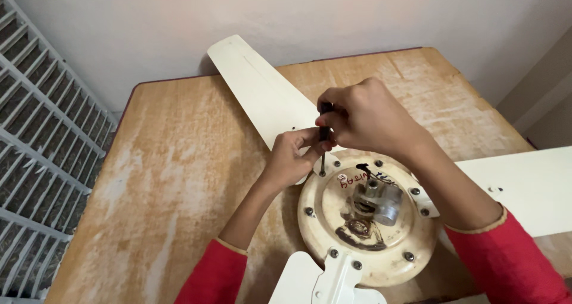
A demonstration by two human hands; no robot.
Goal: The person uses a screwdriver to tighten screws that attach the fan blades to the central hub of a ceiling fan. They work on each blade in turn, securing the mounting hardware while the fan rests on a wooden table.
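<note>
The right hand (363, 119) closes around the handle of 1 dark-shafted screwdriver (323, 155), hiding most of it; the left hand (292, 158) pinches the shaft just above the tip, which meets the rim of the cream round metal fan motor housing (369, 244). 3 cream fan blades (262, 95) lie on the worn wooden table (179, 179), 2 cut off by the frame edge; 9 rim screws are visible.

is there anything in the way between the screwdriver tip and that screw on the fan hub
Nothing visible. The screwdriver, gripped by the right hand and steadied by the left hand, points straight down at the screw on the fan hub.
</note>
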